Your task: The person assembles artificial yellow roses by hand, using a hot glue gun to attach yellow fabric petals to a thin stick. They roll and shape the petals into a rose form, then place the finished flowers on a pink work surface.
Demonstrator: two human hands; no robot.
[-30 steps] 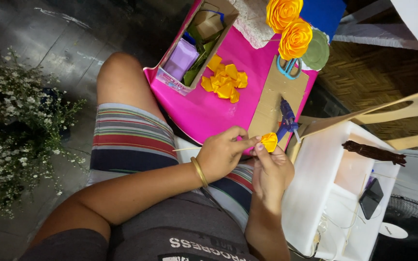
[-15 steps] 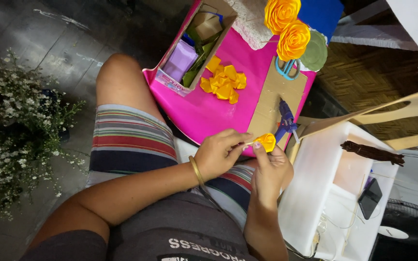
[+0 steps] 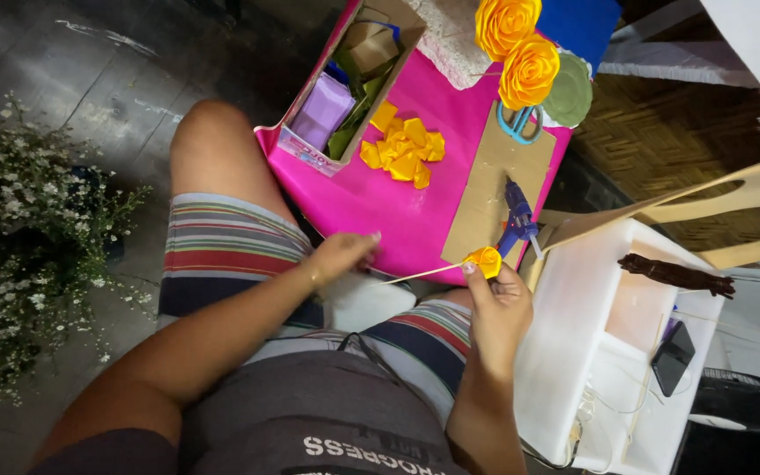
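My right hand pinches a small yellow paper flower bud fixed on the end of a thin wooden stick. The stick points left toward my left hand, whose fingers are curled near its free end, over my striped shorts; whether they touch the stick I cannot tell. Just beyond the bud, a blue glue gun lies on a brown cardboard sheet. A pile of yellow paper petals rests on the pink paper sheet.
Two finished yellow paper roses, a green paper disc and blue scissors lie at the top. An open box holds purple and green paper. A white plastic bin stands right, a wooden chair beyond, white-flowered plant left.
My left hand has drawn away from the bud to the left, along the stick. My right hand keeps hold of the bud and has shifted slightly right.
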